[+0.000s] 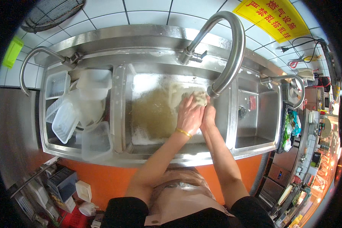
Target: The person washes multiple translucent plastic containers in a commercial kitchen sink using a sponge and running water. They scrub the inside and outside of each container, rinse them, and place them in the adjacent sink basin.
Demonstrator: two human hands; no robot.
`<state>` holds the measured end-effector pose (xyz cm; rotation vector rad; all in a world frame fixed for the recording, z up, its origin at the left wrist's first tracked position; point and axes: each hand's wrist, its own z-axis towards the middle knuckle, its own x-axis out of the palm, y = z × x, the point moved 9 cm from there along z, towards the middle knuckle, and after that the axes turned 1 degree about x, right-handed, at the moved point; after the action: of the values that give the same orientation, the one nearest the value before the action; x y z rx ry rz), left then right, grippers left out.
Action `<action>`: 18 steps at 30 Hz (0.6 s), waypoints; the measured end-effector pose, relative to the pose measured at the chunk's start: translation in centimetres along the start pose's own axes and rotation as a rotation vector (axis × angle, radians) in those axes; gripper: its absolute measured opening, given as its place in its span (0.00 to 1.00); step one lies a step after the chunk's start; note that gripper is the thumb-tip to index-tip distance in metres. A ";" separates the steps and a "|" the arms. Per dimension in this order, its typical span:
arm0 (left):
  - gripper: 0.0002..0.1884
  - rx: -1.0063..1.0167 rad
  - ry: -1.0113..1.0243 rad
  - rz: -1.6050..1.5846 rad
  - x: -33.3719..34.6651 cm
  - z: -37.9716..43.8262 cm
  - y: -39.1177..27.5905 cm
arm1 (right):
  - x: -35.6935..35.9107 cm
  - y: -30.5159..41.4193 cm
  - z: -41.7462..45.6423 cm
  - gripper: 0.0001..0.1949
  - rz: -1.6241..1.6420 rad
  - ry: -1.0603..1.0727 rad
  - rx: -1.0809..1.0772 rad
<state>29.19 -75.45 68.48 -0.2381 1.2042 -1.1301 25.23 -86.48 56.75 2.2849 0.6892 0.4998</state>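
Note:
Over the middle basin of a stainless steel sink (122,114), both hands are together around a wet, crumpled, off-white cloth (200,99). My left hand (190,115), with a yellow band at the wrist, lies spread over the cloth's left side. My right hand (209,114) presses against it from the right, its fingers mostly hidden. Just above the hands is the spout of a large curved faucet (239,54). Cloudy brownish water (154,111) lies in the basin, and a pale, blurred shape under the water is beside the cloth; I cannot tell what it is.
Translucent plastic containers (64,122) and a round vessel fill the left basin. The right basin holds a dark scouring pad (241,113) and a red item (252,103). Smaller faucets curve at the left (42,50) and right (299,82). Plastic bags (290,128) hang beyond the sink's right end.

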 end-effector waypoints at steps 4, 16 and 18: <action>0.13 -0.253 0.116 -0.174 2.3 3.6 4.5 | 1.8 3.2 -1.1 0.14 -0.060 0.032 -0.216; 0.17 -0.742 0.031 -0.750 8.6 -4.1 16.2 | -0.8 8.1 -4.3 0.18 -0.165 0.015 -0.316; 0.17 -0.818 0.192 -0.842 9.1 -4.3 13.6 | -1.5 6.9 -3.6 0.19 -0.051 0.075 -0.349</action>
<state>32.56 -74.49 51.91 -1.3845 1.7664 -1.3097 24.46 -89.90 63.90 1.9258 0.6394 0.6316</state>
